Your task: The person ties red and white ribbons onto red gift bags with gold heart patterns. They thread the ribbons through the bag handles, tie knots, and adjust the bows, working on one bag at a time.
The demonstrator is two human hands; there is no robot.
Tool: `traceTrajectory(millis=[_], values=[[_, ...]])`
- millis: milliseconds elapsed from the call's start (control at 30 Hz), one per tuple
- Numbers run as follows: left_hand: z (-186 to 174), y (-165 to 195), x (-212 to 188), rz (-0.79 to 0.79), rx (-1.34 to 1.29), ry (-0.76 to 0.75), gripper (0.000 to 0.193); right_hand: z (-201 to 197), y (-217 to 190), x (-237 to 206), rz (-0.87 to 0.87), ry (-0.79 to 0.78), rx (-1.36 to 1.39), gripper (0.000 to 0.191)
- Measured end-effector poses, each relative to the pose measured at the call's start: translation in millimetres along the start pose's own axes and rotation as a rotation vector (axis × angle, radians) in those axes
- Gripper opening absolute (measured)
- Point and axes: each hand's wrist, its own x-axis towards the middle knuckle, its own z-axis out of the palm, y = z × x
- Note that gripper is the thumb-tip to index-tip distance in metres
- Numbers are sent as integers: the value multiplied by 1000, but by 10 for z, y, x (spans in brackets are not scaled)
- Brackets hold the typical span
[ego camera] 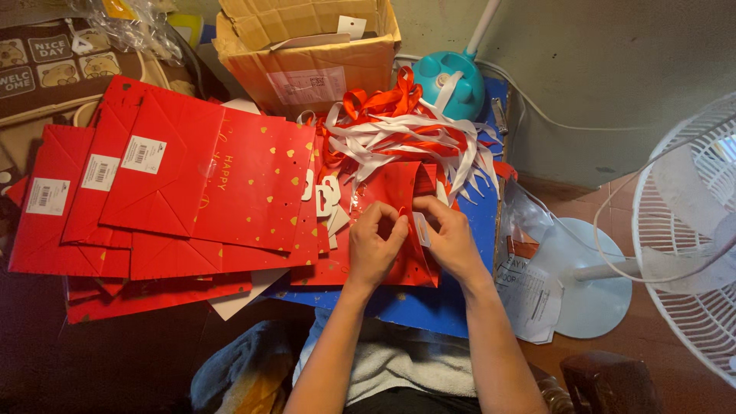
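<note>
Two hands at centre frame, head view only. Left hand point(373, 247) and right hand point(451, 239) both rest on a red gift bag point(395, 192) lying flat on the blue table point(429, 307). Left fingertips are pressed together, pinching a bit of red ribbon at the bag's top edge; right thumb and fingers pinch a small white plastic tab point(421, 228) just beside it.

Progress, as a judgement: stack of flat red bags point(176, 192) fanned out across the left of frame looks like the handled lot; can't tell if their ribbons are in. Tangle of red and white ribbons point(399, 130) above the hands is large, so plenty seems left.

Around: cardboard box point(307, 54) top centre, teal lamp base point(451, 80) beside it, white fan point(690, 230) at right edge, plastic sleeve with printed sheet point(529, 284) right of the hands. Loose white tabs point(326, 192) lie between stack and bag. Ribbon ends overlap the bag's top, crowding the work spot.
</note>
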Motion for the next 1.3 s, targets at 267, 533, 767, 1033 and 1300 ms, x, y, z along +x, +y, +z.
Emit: traceTrajectory(millis=[267,533,767,1033,1300], values=[[-64,-51,-48,-81,-312,-80,12,176,191,-15,97,167,277,10],[-108,-238,-95,-103,-562,-99,12,-89,151,-154,126,-148,995,30],[-91,-273,-108,-54,-619,-90,14,-207,-22,-74,193,-220,767,62],[-80,-196,-85,-73,-616,-109,12,-317,44,-37,12,82,979,45],[-93,-153,-93,-52,-523,-131,12,-27,-200,-34,-443,372,-413,26]])
